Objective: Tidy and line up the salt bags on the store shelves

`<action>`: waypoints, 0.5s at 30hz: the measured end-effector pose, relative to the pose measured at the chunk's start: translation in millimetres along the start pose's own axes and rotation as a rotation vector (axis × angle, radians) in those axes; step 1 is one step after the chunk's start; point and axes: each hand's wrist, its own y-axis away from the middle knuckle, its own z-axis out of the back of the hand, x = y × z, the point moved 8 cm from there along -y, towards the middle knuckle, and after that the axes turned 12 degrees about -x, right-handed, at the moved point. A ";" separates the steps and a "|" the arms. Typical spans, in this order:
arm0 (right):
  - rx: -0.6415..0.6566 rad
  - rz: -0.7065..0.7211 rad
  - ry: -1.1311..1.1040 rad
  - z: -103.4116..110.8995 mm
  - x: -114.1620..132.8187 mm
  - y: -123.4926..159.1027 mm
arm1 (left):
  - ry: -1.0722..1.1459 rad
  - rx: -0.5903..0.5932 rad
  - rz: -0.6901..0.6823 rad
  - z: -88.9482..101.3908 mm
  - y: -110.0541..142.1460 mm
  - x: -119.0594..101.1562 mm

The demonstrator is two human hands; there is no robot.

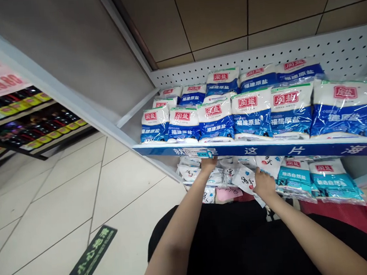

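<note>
Currently, right hand (265, 186): fingers bent about the right edge of a white packet (245, 179), apparently grasping it; the packet lies tilted, just left of these fingers.
Left hand (209, 164): fingers at the shelf strip (266, 150), beside the price tag (205, 154); tips partly hidden, so whether they clasp or merely rest cannot be told.
Slippage: held by one edge, the packet could slide free if the right fingers loosened.
Dragging: other white packets (189, 174) crowd and overlap between the two hands' fingers; pulling one could tip its neighbours forward.
Overhang: the strip stands directly above the right fingers; a steep lift could knock knuckles or packet against it.
Teal bags (295, 179): just right of the right fingers, limiting sideways room.
Blue-and-white bags (251, 112): ranked above both hands' fingers.
Pink slip (229, 193): below and between the fingers.
Floor sign (88, 262): well left of the left fingers.
</note>
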 end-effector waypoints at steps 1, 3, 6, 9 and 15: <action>0.031 0.004 -0.046 -0.8 -2.3 -2.0 | 0.016 -0.032 0.008 -1.7 15.8 -1.2; 0.066 -0.008 -0.165 -0.2 -9.0 -5.3 | 0.118 -0.109 0.032 -5.3 50.9 -5.6; -0.001 -0.085 -0.471 6.8 -22.3 -9.7 | 0.350 -0.083 0.260 -25.7 103.2 -8.8; -0.097 -0.195 -0.999 9.3 -31.4 -12.9 | 0.705 0.180 0.396 -62.2 144.3 -36.7; -0.096 -0.055 -1.149 17.2 -25.3 -19.5 | 0.882 0.096 0.355 -61.1 130.7 -38.4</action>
